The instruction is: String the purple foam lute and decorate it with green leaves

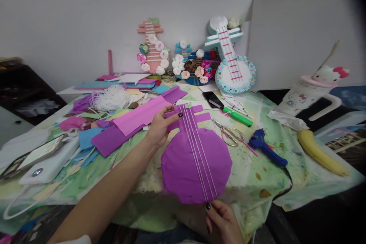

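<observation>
A purple paper-covered toy instrument [183,160] with a round body and a short neck tilts up over the table's front edge. White strings [195,143] run down its front from the neck to the lower rim. My left hand [161,126] grips the neck from the left side, thumb on the front, fingers partly hidden behind. At the bottom rim my right hand [223,219] is closed with its fingertips on the lower ends of the strings. Gold-handled scissors [232,134] and a blue glue gun [265,146] lie to the right of the instrument.
Purple and pink paper sheets [137,116] and a tangle of white string [110,98] lie left. A phone [211,99], a green cutter [238,117] and a banana [320,152] lie right. Decorated instruments [236,70] lean on the wall. A tumbler [304,95] stands far right.
</observation>
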`<state>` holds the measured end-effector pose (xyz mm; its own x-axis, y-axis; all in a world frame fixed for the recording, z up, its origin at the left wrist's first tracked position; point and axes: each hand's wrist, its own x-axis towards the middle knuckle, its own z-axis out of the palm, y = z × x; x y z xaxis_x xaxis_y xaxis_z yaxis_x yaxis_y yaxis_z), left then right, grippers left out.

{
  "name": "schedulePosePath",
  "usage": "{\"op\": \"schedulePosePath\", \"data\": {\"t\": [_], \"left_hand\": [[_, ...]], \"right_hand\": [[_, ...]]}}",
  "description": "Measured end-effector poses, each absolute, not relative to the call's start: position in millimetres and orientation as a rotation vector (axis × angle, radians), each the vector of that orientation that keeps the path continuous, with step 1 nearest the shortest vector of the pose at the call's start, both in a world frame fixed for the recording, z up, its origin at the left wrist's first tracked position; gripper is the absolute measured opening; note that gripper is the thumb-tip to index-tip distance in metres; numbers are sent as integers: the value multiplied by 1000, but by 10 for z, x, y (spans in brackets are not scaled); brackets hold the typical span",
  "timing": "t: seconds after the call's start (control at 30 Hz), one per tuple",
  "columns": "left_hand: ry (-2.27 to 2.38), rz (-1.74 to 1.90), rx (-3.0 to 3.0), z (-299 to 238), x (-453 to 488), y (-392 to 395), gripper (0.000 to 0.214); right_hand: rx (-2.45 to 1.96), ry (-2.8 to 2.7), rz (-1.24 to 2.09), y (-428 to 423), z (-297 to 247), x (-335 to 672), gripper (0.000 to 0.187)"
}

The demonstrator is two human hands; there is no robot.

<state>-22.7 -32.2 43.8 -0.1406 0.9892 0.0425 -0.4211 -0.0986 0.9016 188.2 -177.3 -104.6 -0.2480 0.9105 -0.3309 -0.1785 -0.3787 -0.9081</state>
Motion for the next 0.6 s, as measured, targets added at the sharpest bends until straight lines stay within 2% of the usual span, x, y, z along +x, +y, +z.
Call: {"op": "schedulePosePath", "data": {"t": [0.2,0.6], "left_hand": [[983,1540,853,337,-216,-244,46],[1038,1566,773,310,-184,-201,42]], "right_hand": [[-1253,-1038,1706,-1808,-951,1880,55],[-1216,-1128,1639,-1929,-987,1878,48]]}}
